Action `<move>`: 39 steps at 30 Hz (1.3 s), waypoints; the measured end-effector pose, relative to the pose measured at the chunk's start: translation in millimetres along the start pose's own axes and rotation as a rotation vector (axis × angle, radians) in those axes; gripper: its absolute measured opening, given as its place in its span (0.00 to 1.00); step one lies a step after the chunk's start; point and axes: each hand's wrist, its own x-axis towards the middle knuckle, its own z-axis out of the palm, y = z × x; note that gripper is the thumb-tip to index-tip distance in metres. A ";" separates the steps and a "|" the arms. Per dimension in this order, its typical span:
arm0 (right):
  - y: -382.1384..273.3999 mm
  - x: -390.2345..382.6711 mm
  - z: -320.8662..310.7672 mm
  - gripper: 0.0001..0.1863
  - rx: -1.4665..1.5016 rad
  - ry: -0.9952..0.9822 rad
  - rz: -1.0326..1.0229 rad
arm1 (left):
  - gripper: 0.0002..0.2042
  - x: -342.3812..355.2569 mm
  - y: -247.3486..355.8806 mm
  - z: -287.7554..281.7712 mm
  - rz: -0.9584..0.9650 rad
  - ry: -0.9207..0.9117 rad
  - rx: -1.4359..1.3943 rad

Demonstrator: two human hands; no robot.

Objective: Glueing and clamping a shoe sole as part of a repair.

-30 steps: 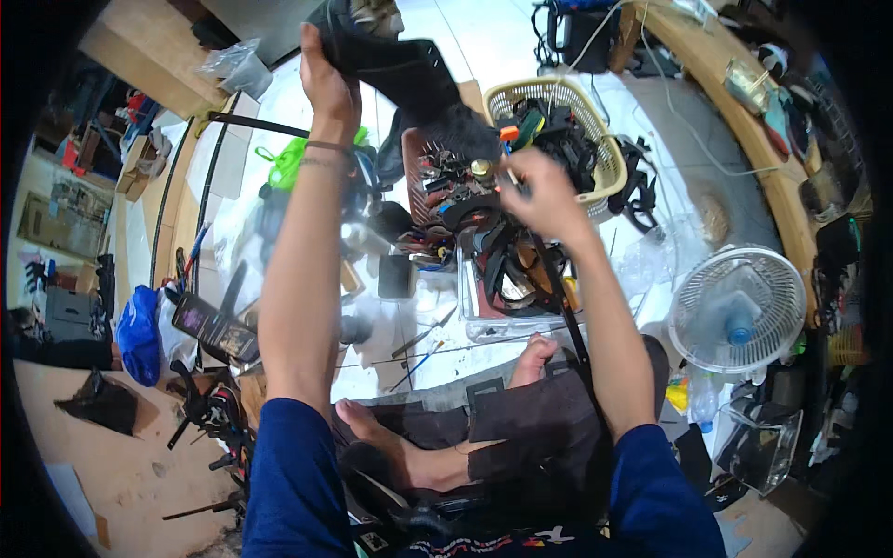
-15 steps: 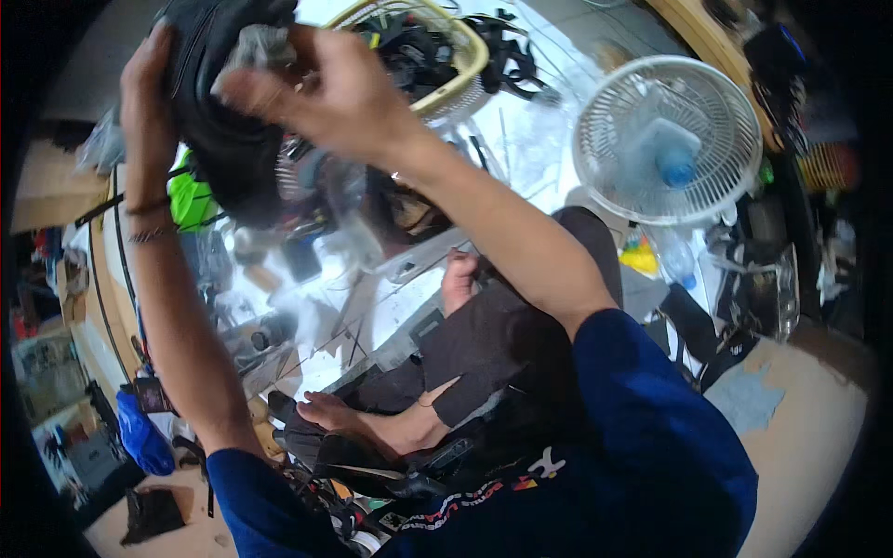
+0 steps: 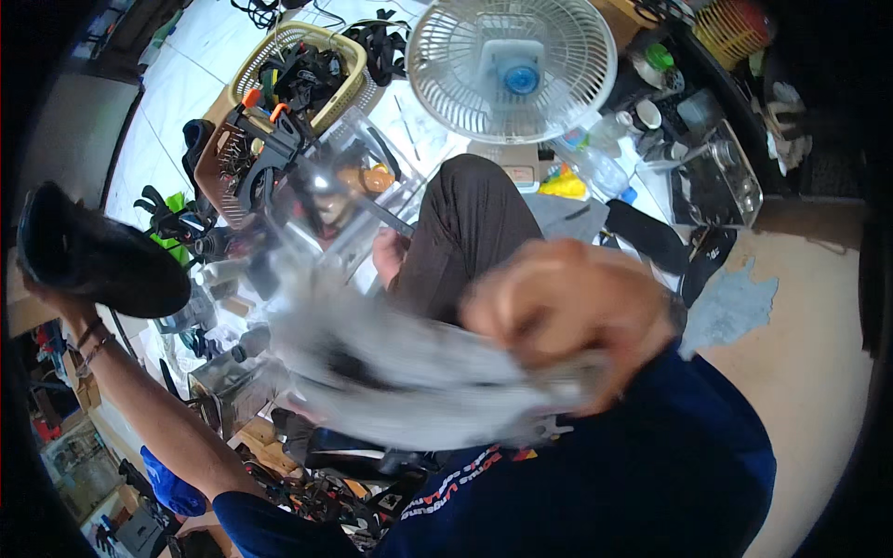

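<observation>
My left hand (image 3: 60, 302) is raised at the far left and closed around what looks like a black boot (image 3: 112, 260); its fingers are mostly hidden behind it. The boot is tilted, with its opening toward the upper left. Close to my chest, my right hand (image 3: 581, 316) is closed on a grey-white cloth (image 3: 409, 381), smeared by motion. The cloth trails left from the fist across my lap, and its exact kind is hard to make out. The two hands are far apart.
A white round basket (image 3: 595, 56) holding a blue-capped container stands ahead. Left of it, a yellow basket (image 3: 358, 79) is full of black straps. Orange-tipped black clamps (image 3: 274, 149) lie by a clear box (image 3: 358, 139). Bottles (image 3: 600, 172) and a glass tank (image 3: 716, 177) stand right.
My hands have moved apart. The left has lowered outward with the boot; the right has drawn back to my chest, and the grey-white cloth, formerly bunched by the boot, now trails from it.
</observation>
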 end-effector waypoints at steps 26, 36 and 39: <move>153.3 -169.3 -63.7 0.28 -1.382 0.321 0.870 | 0.40 38.7 38.2 126.2 -0.140 0.184 0.273; 211.1 -174.7 -110.5 0.31 -1.396 0.362 0.793 | 0.44 84.2 -168.5 194.7 0.114 0.652 0.349; 213.4 -182.8 -111.2 0.32 -1.459 0.386 0.806 | 0.41 38.6 -223.9 243.1 -0.357 0.343 0.528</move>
